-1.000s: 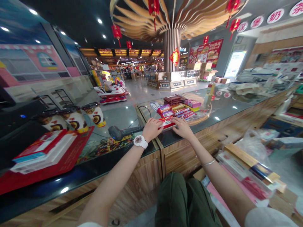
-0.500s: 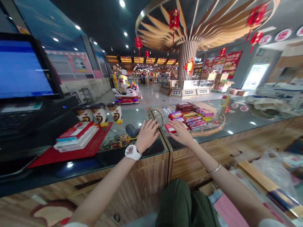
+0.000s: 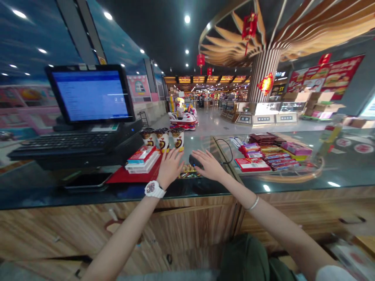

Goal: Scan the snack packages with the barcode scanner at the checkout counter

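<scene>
My left hand point(image 3: 170, 168), with a white watch on its wrist, is open over the glass counter point(image 3: 202, 187). Its spread fingers are empty and nearest the paper cups point(image 3: 177, 138) and a stack of small boxes point(image 3: 143, 160) on a red mat point(image 3: 117, 176). My right hand point(image 3: 209, 166) is open too, fingers stretched out over a dark handheld device point(image 3: 194, 160) with a cable; whether it touches the device I cannot tell. To its right lie wrapped snack bars point(image 3: 277, 158) and a flat red-and-white box point(image 3: 252, 164).
A register screen point(image 3: 93, 95) and a black keyboard point(image 3: 70, 142) stand at the left. A dark flat device point(image 3: 88, 180) lies in front of them. Below the countertop are wooden cabinets point(image 3: 190, 222). A kiddie ride point(image 3: 183, 117) is beyond the counter.
My view has turned left, bringing the whole screen and keyboard in. Relative to the counter, both hands have moved left, the left towards the red mat and the right over the dark device.
</scene>
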### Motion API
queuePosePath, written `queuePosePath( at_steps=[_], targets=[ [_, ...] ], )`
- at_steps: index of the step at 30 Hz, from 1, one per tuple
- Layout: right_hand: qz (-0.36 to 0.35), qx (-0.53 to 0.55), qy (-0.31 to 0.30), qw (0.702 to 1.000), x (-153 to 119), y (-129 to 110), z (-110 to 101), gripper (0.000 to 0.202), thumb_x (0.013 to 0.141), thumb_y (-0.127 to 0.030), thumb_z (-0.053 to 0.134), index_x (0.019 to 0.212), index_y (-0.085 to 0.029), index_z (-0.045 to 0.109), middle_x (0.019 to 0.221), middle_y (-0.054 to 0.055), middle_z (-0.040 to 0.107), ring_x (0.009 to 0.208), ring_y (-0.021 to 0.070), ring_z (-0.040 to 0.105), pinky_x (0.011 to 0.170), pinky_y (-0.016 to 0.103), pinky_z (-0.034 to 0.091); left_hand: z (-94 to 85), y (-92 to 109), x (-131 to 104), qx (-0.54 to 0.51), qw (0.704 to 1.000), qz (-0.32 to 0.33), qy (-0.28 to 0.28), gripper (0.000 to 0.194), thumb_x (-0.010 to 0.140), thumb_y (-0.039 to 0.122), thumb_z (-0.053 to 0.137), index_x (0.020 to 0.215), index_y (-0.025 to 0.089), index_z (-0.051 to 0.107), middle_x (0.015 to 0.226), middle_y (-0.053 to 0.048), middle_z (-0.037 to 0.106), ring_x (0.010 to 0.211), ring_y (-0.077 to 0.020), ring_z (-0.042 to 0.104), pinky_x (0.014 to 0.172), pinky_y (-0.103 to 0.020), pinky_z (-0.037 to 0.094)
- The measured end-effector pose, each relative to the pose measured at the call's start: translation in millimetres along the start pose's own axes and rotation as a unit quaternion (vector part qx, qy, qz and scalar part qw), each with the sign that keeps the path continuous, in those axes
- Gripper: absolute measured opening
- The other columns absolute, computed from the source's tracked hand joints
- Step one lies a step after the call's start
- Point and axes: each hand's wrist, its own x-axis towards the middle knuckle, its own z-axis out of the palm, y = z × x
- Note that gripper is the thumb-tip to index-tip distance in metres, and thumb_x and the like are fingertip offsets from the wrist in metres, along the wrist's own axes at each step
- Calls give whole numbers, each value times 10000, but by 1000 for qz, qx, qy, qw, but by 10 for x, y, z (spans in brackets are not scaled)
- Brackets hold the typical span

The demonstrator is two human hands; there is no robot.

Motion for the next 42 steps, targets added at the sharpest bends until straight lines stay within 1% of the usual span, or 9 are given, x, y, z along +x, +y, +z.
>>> queuePosePath(
  at_steps=[6,9,12,20,25,29,35,38,42],
  targets=[
    [-34,31,-7,999,480,-267,360,583,895,-230,543,1465,-196,423,1520,100,449,1422,238,386,1199,497,245,-52,-772,-189,50,994,-92,38,359,935,272,427,1226,188,620,1361,-121,599,1309,-296,495,1179,-562,255],
    [-47,50,-8,998,706,-377,534,592,883,-213,553,1460,-189,425,1528,106,436,1424,236,382,1201,491,238,-16,-1004,-281,65,988,-136,41,401,922,286,441,1279,179,590,1353,-131,604,1286,-306,513,1171,-578,255],
    [-47,68,-18,996,910,-480,714,582,873,-198,551,1444,-171,443,1526,110,438,1420,240,386,1199,484,245,49,-1121,-355,69,982,-170,48,424,894,302,487,1283,169,590,1340,-138,613,1275,-311,522,1175,-569,253],
    [-52,94,-29,994,1375,-641,1204,601,840,-130,513,1437,-164,453,1516,127,449,1412,252,392,1170,503,287,167,-1143,-461,99,966,-227,76,378,855,309,533,1183,158,641,1304,-147,635,1252,-312,534,1187,-535,256],
    [-49,95,-33,994,1633,-663,1498,657,807,-50,463,1451,-177,441,1528,106,438,1410,243,395,1176,496,281,189,-1120,-499,106,955,-271,62,393,835,316,563,1188,161,638,1320,-140,627,1244,-319,534,1174,-531,279],
    [-45,95,-46,993,1716,-675,1672,686,799,-26,436,1467,-181,423,1541,91,420,1420,252,383,1171,510,290,207,-1112,-519,105,950,-288,49,410,839,317,558,1217,174,625,1335,-120,621,1254,-304,526,1181,-524,270],
    [-47,99,-87,990,1572,-673,1748,687,808,-27,415,1483,-154,404,1563,107,375,1442,249,351,1181,503,280,230,-1087,-551,110,944,-309,37,478,844,351,565,1295,195,595,1389,-101,589,1342,-312,456,1192,-514,256],
    [-42,100,-102,989,1503,-671,1732,707,795,-9,401,1489,-150,396,1554,106,391,1440,254,356,1182,507,277,228,-1080,-564,105,946,-306,32,449,867,360,549,1280,193,609,1367,-107,607,1301,-306,500,1196,-525,240],
    [-40,106,-79,990,1484,-669,1720,684,780,2,412,1446,-147,456,1510,123,458,1409,272,405,1164,538,297,218,-1089,-572,92,953,-285,53,363,880,326,557,1210,203,647,1288,-113,658,1200,-297,575,1167,-561,277]
  ],
)
